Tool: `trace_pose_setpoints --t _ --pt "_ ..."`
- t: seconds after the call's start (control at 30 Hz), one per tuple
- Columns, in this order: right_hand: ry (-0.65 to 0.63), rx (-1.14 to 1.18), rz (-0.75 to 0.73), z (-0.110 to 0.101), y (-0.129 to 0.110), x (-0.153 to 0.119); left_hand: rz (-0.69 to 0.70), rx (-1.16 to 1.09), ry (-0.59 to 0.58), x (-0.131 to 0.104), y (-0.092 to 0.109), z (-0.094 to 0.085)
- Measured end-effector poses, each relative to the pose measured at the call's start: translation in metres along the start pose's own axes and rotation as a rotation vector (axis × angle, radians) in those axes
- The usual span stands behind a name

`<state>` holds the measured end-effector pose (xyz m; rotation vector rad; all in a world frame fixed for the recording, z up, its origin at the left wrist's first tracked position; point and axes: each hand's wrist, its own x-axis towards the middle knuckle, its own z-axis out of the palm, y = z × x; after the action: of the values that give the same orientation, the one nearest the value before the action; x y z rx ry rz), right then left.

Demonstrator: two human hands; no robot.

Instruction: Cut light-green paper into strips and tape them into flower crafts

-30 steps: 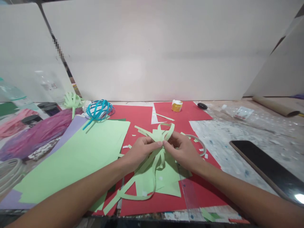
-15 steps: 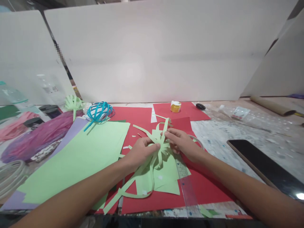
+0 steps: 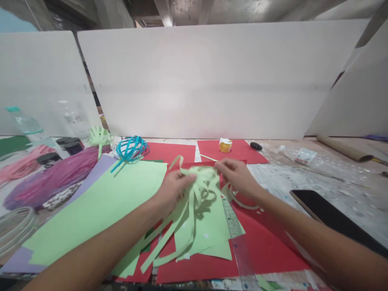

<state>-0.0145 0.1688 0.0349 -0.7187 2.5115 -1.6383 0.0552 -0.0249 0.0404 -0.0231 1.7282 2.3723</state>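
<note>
My left hand (image 3: 174,188) pinches a bunch of light green paper strips (image 3: 200,188) near where they meet. Long strip ends hang down from it towards the front edge, and others curl into loops. At the bunch's right side, my right hand (image 3: 235,173) is closed, fingertips pressed together on a strip; blur hides the exact grip. Beneath the bunch lie light green paper sheets (image 3: 209,240) on red paper (image 3: 266,246). A clear ruler (image 3: 233,222) rests along their right side.
Left are large green sheets (image 3: 100,206), a blue strip ball (image 3: 131,148), a green strip piece (image 3: 99,137) and a pink plastic bag (image 3: 57,173). A yellow jar (image 3: 225,145) stands behind. Right lie a phone (image 3: 336,218), a plastic bottle (image 3: 324,161) and a cardboard tube (image 3: 344,148).
The strip bunch has been lifted and tilted, its centre turned away. My right hand has moved slightly up and right with a strip. The camera view has tipped up.
</note>
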Motion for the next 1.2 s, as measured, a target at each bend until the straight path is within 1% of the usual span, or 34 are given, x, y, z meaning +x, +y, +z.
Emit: trace_pose_setpoints --t 0.07,0.1,0.13,0.17,0.2,0.23,0.27,0.33,0.4,0.5,0.6,0.7,0.83,0.93,1.03,1.1,1.2 --pt "0.163 -0.281 -0.025 -0.02 0.006 0.027 0.065 -0.153 0.078 0.0 0.013 -0.004" --pt "0.176 -0.466 -0.039 -0.029 0.009 0.043 0.075 -0.226 0.11 0.0 0.017 -0.005" --pt "0.1 -0.632 -0.021 -0.036 0.012 0.058 0.051 -0.278 0.131 0.001 0.017 -0.006" --pt "0.035 -0.679 0.001 -0.042 0.015 0.073 0.004 -0.311 0.146 0.003 0.014 -0.006" --pt "-0.003 -0.709 0.026 -0.044 0.018 0.087 -0.062 -0.318 0.15 0.004 0.009 -0.005" --pt "-0.042 -0.745 0.056 -0.045 0.022 0.098 -0.122 -0.305 0.139 0.006 0.003 -0.004" --pt "-0.083 -0.772 0.089 -0.043 0.025 0.108 -0.15 -0.284 0.123 0.008 -0.005 -0.004" --pt "-0.161 -0.821 0.151 -0.036 0.032 0.122 -0.143 -0.257 0.079 0.011 -0.016 -0.003" --pt "-0.224 -0.863 0.2 -0.029 0.037 0.129 -0.112 -0.256 0.051 0.013 -0.021 -0.004" --pt "-0.288 -0.916 0.252 -0.024 0.043 0.134 -0.101 -0.254 0.036 0.014 -0.021 -0.006" --pt "-0.324 -0.952 0.283 -0.023 0.044 0.136 -0.091 -0.232 0.014 0.013 -0.019 -0.007" --pt "-0.329 -0.975 0.311 -0.022 0.045 0.138 -0.082 -0.216 -0.012 0.013 -0.019 -0.007" --pt "-0.298 -0.967 0.331 -0.022 0.051 0.139 -0.074 -0.219 -0.016 0.013 -0.021 -0.007" --pt "-0.251 -0.913 0.287 -0.022 0.058 0.134 -0.078 -0.211 0.003 0.012 -0.02 -0.007" --pt "-0.166 -0.826 0.206 -0.025 0.059 0.127 -0.083 -0.212 0.003 0.012 -0.02 -0.006" --pt "-0.08 -0.755 0.14 -0.028 0.053 0.122 -0.084 -0.216 0.002 0.011 -0.02 -0.006" --pt "0.058 -0.642 0.046 -0.036 0.033 0.111 -0.081 -0.218 0.016 0.01 -0.02 -0.005"
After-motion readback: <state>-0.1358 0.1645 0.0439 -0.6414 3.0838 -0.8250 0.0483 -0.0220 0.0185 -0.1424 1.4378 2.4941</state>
